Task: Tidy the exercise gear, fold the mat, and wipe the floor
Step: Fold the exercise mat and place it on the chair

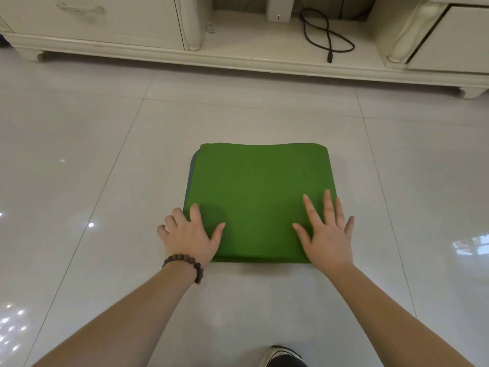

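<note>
A green mat (260, 192), folded into a thick square with a blue-grey layer showing along its left edge, lies on the glossy white tile floor (105, 168). My left hand (189, 235), with a dark bead bracelet at the wrist, rests on the mat's near left corner, its outer fingers curving over the left edge. On the near right corner my right hand (326, 231) presses flat, fingers spread and straight.
A cream low cabinet (238, 54) runs along the far side, with a drawer at the left, a white box with a red light (279, 11) and a looped black cable (328, 38) on its shelf. A shoe (283, 357) shows at the bottom edge.
</note>
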{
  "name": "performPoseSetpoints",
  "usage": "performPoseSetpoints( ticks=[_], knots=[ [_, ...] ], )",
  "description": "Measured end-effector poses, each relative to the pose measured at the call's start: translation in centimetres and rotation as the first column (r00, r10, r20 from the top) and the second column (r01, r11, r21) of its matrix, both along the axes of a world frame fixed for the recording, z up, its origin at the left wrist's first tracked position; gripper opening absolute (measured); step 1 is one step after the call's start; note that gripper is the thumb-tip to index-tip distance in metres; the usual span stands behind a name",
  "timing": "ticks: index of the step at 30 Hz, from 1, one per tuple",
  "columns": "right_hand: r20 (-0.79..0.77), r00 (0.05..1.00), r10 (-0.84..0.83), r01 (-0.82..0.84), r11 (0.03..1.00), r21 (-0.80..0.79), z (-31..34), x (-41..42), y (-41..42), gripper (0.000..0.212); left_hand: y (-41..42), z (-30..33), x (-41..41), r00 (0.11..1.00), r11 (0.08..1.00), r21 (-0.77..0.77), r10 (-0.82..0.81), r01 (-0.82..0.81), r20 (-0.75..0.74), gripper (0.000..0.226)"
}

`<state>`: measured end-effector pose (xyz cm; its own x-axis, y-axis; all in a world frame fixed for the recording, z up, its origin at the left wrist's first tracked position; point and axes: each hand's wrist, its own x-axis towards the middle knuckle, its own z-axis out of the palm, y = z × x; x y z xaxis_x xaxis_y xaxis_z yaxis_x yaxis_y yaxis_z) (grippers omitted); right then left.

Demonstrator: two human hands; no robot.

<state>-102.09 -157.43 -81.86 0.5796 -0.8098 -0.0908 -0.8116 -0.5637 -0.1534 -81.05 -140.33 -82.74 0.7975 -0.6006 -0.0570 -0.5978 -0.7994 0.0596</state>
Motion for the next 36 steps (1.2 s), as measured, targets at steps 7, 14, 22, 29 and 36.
performPoseSetpoints(
  ticks=[7, 14, 22, 29, 36],
  knots=[
    [-0.319, 0.929, 0.188, -0.164, 0.981, 0.103, -1.8, 4.5, 0.2, 0.069, -2.9, -2.4, -0.3, 0.972, 0.981, 0.173, -0.041, 0.083, -0.233, 0.081],
    [-0.122, 0.992, -0.017, 0.005, 0.995, -0.102, -0.7, 8.7, -10.1, 0.069, -2.3, -4.0, -0.6, 0.976, 0.992, 0.121, -0.007, 0.034, -0.22, 0.079],
    [-0.178, 0.984, 0.003, 0.032, 0.98, 0.195, -1.5, 9.2, -13.5, 0.07, -2.2, -4.7, -0.3, 0.977, 0.995, 0.09, -0.019, 0.039, -0.21, 0.079],
    [-0.131, 0.987, -0.094, 0.1, 0.994, 0.036, -4.4, 2.7, -5.7, 0.07, -2.3, -4.6, -0.3, 0.976, 0.995, 0.091, -0.022, 0.043, -0.215, 0.081],
    [-0.106, 0.993, 0.054, -0.058, 0.998, -0.029, -2.7, 2.6, 2.1, 0.078, -2.0, -4.7, -0.3, 0.979, 0.997, 0.072, -0.016, 0.031, -0.204, 0.08]
  ],
)
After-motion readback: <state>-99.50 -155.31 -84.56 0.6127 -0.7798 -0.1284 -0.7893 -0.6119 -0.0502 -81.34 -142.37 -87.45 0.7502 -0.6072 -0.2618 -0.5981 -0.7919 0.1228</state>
